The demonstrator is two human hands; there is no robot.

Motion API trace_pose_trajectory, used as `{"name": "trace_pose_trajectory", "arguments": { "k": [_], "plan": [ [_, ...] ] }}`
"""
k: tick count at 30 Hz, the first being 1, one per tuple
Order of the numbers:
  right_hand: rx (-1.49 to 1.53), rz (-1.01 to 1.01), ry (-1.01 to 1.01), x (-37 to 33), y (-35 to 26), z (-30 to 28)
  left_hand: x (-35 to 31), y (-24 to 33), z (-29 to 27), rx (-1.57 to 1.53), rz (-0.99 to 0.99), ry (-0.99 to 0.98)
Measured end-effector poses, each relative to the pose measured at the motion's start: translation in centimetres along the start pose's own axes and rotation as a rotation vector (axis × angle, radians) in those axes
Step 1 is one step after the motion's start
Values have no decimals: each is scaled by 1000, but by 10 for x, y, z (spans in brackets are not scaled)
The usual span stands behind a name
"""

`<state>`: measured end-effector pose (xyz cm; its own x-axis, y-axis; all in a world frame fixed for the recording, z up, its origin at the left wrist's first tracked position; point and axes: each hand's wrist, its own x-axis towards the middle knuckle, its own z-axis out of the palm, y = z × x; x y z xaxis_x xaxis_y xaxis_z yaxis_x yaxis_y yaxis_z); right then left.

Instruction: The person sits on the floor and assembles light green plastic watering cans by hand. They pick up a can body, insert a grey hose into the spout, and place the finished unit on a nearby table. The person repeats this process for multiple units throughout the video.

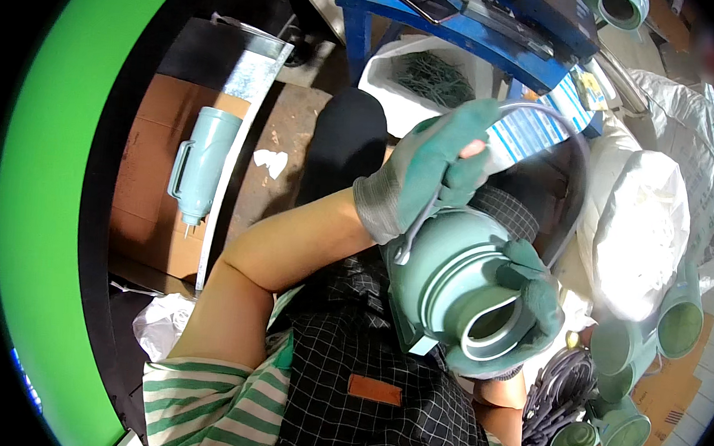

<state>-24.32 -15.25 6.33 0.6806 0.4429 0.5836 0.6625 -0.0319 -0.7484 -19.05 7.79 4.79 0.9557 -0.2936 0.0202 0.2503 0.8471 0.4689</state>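
Against the right hand's [544, 315] curled fingers [522, 254] rests the green flask's mouth [470, 318].

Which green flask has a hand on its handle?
The held flask over the apron: the left hand grips its grey handle, the right hand its rim. The flask on cardboard at left has an untouched side handle.

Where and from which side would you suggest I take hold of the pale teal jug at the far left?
Probably by its looped handle, coming from the picture's left: the jug shows side-on with the handle facing that way, and the loop stands off the rounded body, leaving a gap to hook into.
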Motion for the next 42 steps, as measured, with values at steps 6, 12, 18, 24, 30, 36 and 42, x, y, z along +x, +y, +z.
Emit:
{"name": "trace_pose_trajectory", "arguments": {
  "k": [6, 12, 18, 24, 30, 36, 42],
  "plan": [
    [149, 536, 725, 0, -16, 8, -14, 11, -22, -16, -61, -3],
    [1047, 638, 303, 31, 51, 17, -48, 10, -28, 581, 210, 212],
    [1377, 633, 459, 23, 72, 26, -134, 0, 11, 940, 332, 337],
    [1254, 796, 421, 31, 75, 28, -115, -18, 40, 1658, 562, -141],
    [1024, 542, 353, 50, 36, 20, -134, -9, 10, 1459, 192, 4],
    [461, 22, 371, 31, 34, 2, -91, -7, 51, 1367, 4, 38],
    [274, 595, 684, -47, 92, -22, -100, 55, 19, 1751, 474, 257]
  ]
}}
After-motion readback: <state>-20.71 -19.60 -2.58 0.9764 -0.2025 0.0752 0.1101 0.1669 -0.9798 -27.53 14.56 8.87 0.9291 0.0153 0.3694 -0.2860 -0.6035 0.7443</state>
